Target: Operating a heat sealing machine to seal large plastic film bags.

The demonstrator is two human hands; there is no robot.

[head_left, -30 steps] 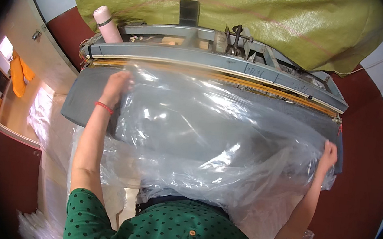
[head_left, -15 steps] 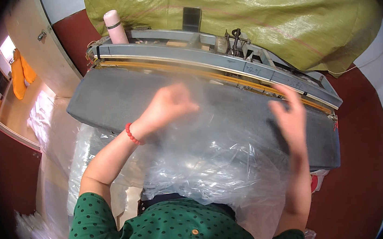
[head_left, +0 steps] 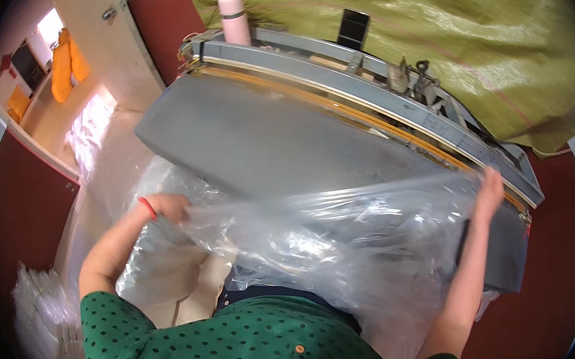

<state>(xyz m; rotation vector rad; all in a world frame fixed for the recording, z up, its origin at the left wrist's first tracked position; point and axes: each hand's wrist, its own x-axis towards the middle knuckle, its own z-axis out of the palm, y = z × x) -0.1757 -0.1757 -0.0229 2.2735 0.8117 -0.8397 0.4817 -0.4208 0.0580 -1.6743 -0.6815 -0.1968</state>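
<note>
Clear crinkled plastic sheet (head_left: 358, 236) stretches between my hands: left hand (head_left: 169, 207) bent low, fingers gripping it; right hand (head_left: 489, 190) raised, pinching its corner

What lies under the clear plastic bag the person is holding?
Under the clear plastic bag the grey machine table shows through, blurred. The left hand and right hand grip its edges. Whatever lies beneath its crumpled lower folds is hidden.
</note>
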